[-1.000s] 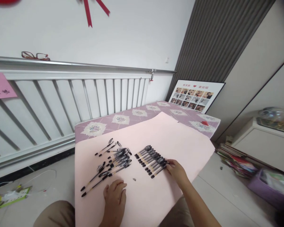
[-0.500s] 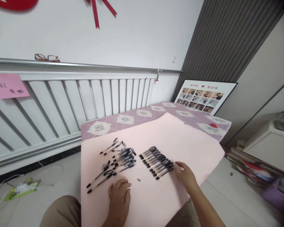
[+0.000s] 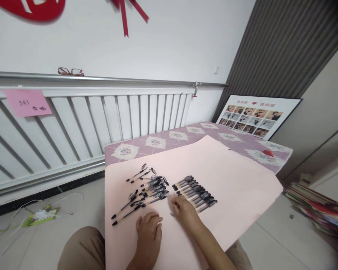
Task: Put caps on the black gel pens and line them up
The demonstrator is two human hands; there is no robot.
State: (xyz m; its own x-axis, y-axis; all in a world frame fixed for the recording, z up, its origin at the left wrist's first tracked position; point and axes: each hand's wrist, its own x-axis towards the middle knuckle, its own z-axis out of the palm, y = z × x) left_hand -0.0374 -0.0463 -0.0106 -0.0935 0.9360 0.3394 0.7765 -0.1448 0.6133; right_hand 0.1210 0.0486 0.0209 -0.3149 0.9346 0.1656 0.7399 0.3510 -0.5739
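A loose heap of black pens [image 3: 148,189] lies on a pale pink sheet [image 3: 236,187]. To its right sits a tidy row of capped black pens [image 3: 194,191]. My left hand [image 3: 150,232] rests flat on the sheet just below the heap, fingers lightly curled, holding nothing. My right hand [image 3: 184,210] reaches in between the heap and the row, fingertips beside a small grey piece [image 3: 171,215] on the sheet. The right fingers are bent and I cannot see anything in them.
The pink sheet covers a table with a purple patterned cloth [image 3: 186,137]. A white radiator [image 3: 87,116] runs behind, with a pink note [image 3: 28,102] and glasses [image 3: 70,71]. A photo board [image 3: 250,118] leans at the right. Books [image 3: 315,208] lie on the floor.
My right hand has left the right end of the tidy row and moved left to the gap by the small grey piece. The camera has swung left. The left hand stays put.
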